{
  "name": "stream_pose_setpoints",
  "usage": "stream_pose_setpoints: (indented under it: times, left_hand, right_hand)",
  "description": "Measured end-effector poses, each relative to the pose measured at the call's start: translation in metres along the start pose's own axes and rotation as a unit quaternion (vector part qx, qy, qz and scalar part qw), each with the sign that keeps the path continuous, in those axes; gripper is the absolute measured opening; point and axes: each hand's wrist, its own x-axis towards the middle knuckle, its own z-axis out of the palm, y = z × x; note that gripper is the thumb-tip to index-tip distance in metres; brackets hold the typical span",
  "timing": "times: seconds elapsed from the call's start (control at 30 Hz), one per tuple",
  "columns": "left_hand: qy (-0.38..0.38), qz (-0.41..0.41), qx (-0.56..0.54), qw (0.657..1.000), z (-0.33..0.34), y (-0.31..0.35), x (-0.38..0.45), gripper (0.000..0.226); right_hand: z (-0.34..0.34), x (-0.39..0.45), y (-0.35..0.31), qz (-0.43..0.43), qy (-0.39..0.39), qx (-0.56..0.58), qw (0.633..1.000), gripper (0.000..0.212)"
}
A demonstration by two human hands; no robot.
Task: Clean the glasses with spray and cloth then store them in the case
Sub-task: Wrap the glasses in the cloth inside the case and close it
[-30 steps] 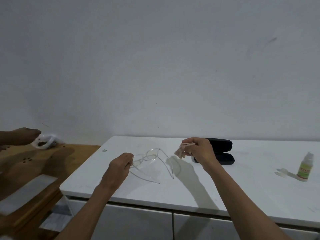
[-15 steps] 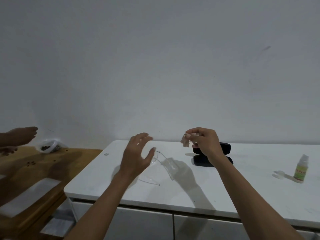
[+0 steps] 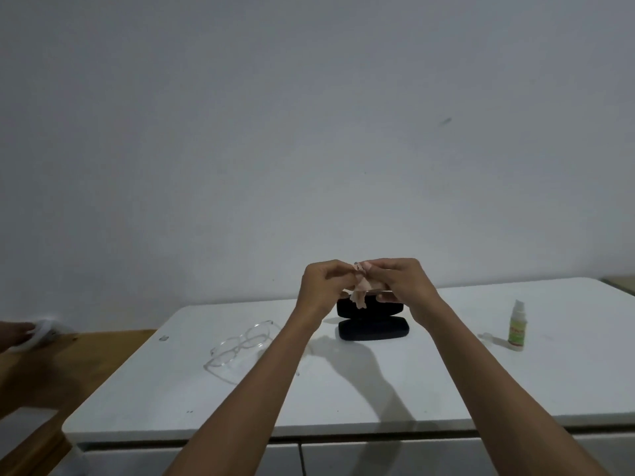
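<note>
Both arms outstretched, raised; left hand and right hand meeting at fingertips, pinched together on cloth.

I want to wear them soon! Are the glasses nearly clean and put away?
Not yet. The glasses lie on the white table, arms unfolded. Both hands, left and right, hold the small cloth above the open black case. The spray bottle stands untouched at the right. Wiping, folding and casing remain.

both hands pinching cloth, glasses on counter
</note>
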Motion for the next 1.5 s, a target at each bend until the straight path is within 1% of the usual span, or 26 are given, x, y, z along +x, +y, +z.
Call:
stream_pose_setpoints:
  times: [0.1,0.23,0.33,0.47,0.53,0.6,0.67,0.7,0.8,0.9,0.97,1.03,1.13,1.23,1.37,1.5]
  left_hand:
    - [-0.012,-0.029,-0.031,0.999,0.011,0.008,0.001,0.011]
    - [0.018,-0.071,-0.027,0.997,0.015,0.007,0.006,0.010]
    - [0.028,-0.081,-0.015,0.996,0.014,0.004,0.011,0.010]
    - [0.040,-0.046,0.032,0.998,0.009,0.001,0.016,0.006]
    - [0.047,-0.023,0.065,0.996,0.004,-0.001,0.020,0.005]
    - [0.052,-0.001,0.109,0.993,-0.001,-0.003,0.023,0.008]
    - [0.054,0.024,0.155,0.986,-0.006,-0.005,0.024,0.007]
    - [0.051,0.036,0.177,0.982,-0.009,-0.005,0.025,0.006]
    - [0.030,0.061,0.224,0.972,-0.016,-0.005,0.027,0.007]
    - [0.011,0.070,0.258,0.964,-0.022,-0.003,0.030,0.013]
    - [0.008,0.074,0.270,0.960,-0.025,-0.003,0.032,0.012]
    - [0.006,0.070,0.267,0.961,-0.026,-0.005,0.033,0.009]
    - [0.010,0.058,0.264,0.963,-0.026,-0.010,0.034,0.004]
    - [0.013,0.039,0.246,0.968,-0.026,-0.016,0.035,0.006]
    - [0.016,0.007,0.209,0.978,-0.027,-0.022,0.037,0.004]
    - [0.029,0.013,0.178,0.984,-0.029,-0.022,0.039,0.005]
  right_hand:
    - [-0.008,0.000,0.000,-0.017,0.020,-0.046,0.999,0.020]
    - [-0.018,0.003,0.000,-0.019,0.036,-0.163,0.986,0.031]
    - [-0.025,0.006,0.003,-0.033,0.053,-0.236,0.970,0.027]
    - [-0.032,0.012,0.011,-0.059,0.071,-0.335,0.938,0.015]
    - [-0.035,0.015,0.014,-0.059,0.076,-0.354,0.930,0.012]
    - [-0.036,0.015,0.014,-0.049,0.081,-0.358,0.929,0.013]
    - [-0.036,0.015,0.013,-0.055,0.106,-0.381,0.917,0.017]
    - [-0.037,0.016,0.013,-0.060,0.121,-0.386,0.912,0.016]
    - [-0.040,0.019,0.013,-0.073,0.139,-0.360,0.919,0.010]
    - [-0.042,0.021,0.011,-0.080,0.124,-0.293,0.945,0.009]
    - [-0.043,0.021,0.011,-0.082,0.113,-0.260,0.955,0.008]
    - [-0.044,0.020,0.011,-0.084,0.110,-0.237,0.962,0.011]
    - [-0.047,0.020,0.012,-0.065,0.104,-0.223,0.967,0.008]
    - [-0.051,0.021,0.014,-0.039,0.104,-0.187,0.976,0.003]
    - [-0.051,0.022,0.019,-0.020,0.112,-0.159,0.981,0.005]
    - [-0.050,0.025,0.025,-0.022,0.112,-0.157,0.981,0.007]
